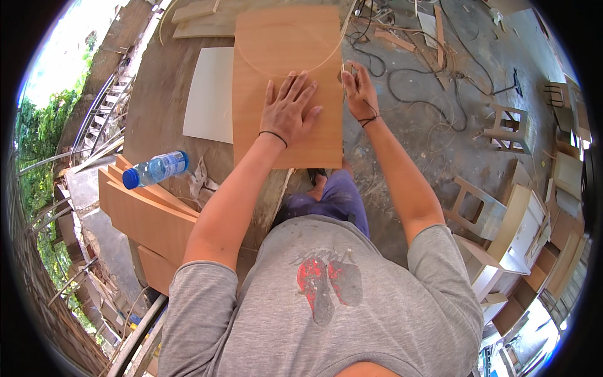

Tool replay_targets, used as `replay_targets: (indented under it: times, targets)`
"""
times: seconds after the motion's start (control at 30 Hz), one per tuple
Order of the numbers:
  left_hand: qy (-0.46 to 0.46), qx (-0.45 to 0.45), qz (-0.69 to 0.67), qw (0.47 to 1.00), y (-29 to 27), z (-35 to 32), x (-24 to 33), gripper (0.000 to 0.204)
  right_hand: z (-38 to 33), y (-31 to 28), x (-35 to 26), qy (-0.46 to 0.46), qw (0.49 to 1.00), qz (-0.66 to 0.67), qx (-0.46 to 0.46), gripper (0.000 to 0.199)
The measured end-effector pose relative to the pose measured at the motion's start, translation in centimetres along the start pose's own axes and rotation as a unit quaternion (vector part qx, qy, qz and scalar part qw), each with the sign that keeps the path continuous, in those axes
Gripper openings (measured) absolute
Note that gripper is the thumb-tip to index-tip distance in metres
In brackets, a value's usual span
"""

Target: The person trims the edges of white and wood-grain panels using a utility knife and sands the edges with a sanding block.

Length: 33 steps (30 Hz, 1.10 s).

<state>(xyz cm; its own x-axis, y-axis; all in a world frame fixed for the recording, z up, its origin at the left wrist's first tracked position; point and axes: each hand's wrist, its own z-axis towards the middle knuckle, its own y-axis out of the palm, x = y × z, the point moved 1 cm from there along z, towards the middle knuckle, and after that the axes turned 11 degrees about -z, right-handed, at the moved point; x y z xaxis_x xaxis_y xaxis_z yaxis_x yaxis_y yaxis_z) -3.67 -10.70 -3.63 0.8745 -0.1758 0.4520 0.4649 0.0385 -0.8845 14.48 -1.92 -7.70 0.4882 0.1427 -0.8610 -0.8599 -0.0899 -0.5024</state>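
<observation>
A: Status, hands?

B: Left hand (287,112) flat, fingers spread, palm down on brown wooden panel (286,81). Right hand (358,91) at panel's right edge, about 3 o'clock from the left, fingertips curled in and pinching a thin pale edge strip (295,70). Dark bands on both wrists.

A: Panel position?

B: Lying flat on grey worktop (157,107), long side running 12 to 6 o'clock, near edge just above knee. Strip looping in an arc across panel's upper part, 12 o'clock of left hand.

A: Containers?

B: One only. Clear plastic bottle (156,169) with blue cap, on its side at 8 o'clock from panel, resting on stacked brown boards (147,220). Contents: cannot tell, maybe clear liquid. Crumpled rag (202,181) just beside it at 3 o'clock.

A: Rest?

B: White sheet (210,94) touching panel's left edge, 9 o'clock. Black cables (408,81) tangled on floor at 2 o'clock. Wooden stools (507,125) and unfinished cabinets (521,232) at 3 to 4 o'clock, well apart from panel.
</observation>
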Motion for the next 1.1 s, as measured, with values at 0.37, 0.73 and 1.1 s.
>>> replay_targets:
  times: [0.37,0.73,1.1]
  targets:
    - [-0.003,0.02,-0.007,1.0,0.2,0.1,0.1,0.048,-6.6,-0.5,-1.1,-0.024,0.999,-0.012,0.033,0.034]
    - [-0.008,0.041,-0.001,0.999,0.5,0.3,0.2,0.048,-13.3,-1.2,-1.0,0.046,0.999,0.022,0.003,0.038]
    - [-0.017,0.052,0.003,0.998,0.8,0.5,-0.2,0.05,-18.6,-1.6,-0.7,0.053,0.998,0.035,-0.002,0.041]
